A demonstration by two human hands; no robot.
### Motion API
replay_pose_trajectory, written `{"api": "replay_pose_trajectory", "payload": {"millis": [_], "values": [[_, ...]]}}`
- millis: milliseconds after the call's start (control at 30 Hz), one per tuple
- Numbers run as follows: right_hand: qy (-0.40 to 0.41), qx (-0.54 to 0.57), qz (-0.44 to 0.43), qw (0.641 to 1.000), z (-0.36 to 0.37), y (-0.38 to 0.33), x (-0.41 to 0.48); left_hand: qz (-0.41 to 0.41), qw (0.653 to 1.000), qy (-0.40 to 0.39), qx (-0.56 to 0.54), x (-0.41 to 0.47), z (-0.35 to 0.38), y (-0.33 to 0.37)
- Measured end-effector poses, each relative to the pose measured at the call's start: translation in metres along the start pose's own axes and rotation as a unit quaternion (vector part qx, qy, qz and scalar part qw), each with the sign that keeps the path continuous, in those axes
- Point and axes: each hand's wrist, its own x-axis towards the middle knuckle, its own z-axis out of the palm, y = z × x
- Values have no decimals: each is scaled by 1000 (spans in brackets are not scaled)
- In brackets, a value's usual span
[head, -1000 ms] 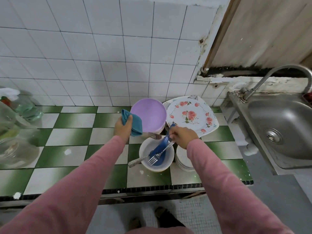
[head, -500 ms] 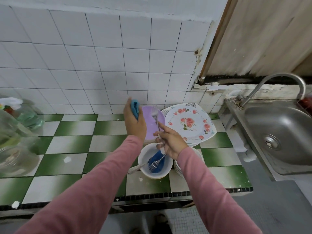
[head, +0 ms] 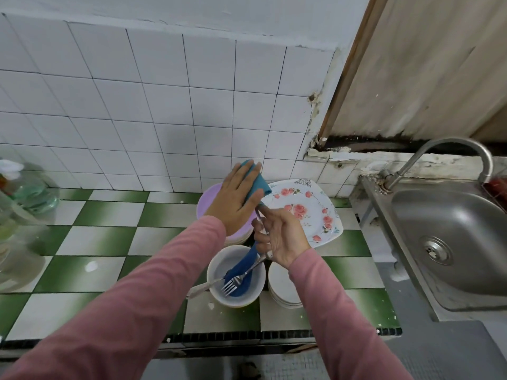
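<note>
My left hand [head: 236, 201] holds a teal cloth [head: 259, 183] between fingers and thumb and wraps it round the upper end of a metal utensil [head: 258, 215]. My right hand [head: 279, 237] grips that utensil's handle and holds it upright above a white bowl [head: 214, 270]. The utensil's top is hidden in the cloth, so I cannot tell what kind it is. In the bowl lie a fork [head: 233, 282], a blue plastic utensil [head: 241, 267] and another metal handle [head: 200, 287] sticking out to the left.
A purple plate [head: 208, 201] and a floral plate [head: 304, 212] lean at the tiled wall. A stack of white dishes [head: 279, 286] stands right of the bowl. A steel sink [head: 450, 215] with faucet [head: 450, 144] is at right, clear bottles [head: 27, 193] at left.
My right hand lifted a metal utensil out of the bowl. My left hand brought the cloth over from the purple plate and closed it round the utensil's top.
</note>
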Motion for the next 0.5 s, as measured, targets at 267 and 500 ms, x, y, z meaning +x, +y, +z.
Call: {"api": "replay_pose_trajectory", "payload": {"millis": [267,500], "values": [[-13,46,9,999,-5,-3,6,-44,998,9,-35,7,8,2],[-21,81,21,996,-8,-1,6,-34,999,4,1,5,12,7]]}}
